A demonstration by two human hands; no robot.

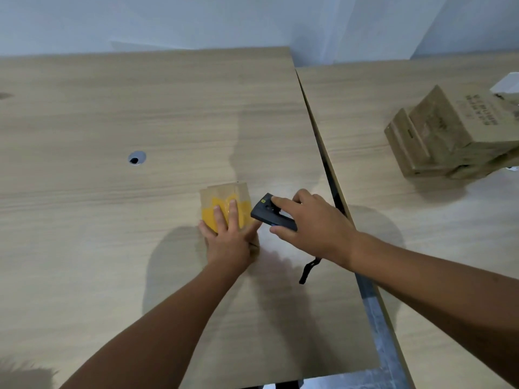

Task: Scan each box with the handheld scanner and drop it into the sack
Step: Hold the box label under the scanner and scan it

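Note:
A small cardboard box [222,196] with a yellow patch on top stands on the wooden table [112,220] near its right edge. My left hand [229,237] grips the box from above, fingers spread over the yellow patch and thumb along its right side. My right hand [314,223] holds a dark handheld scanner [269,210] just right of the box, its front end pointing toward the box. A black wrist strap [307,269] hangs from the scanner below my right wrist. No sack is in view.
A pile of several cardboard boxes [452,136] lies on a second wooden table [421,248] at the right, across a narrow gap [373,304]. A round cable hole [136,158] sits in the left table. A white object [507,82] shows at the far right edge.

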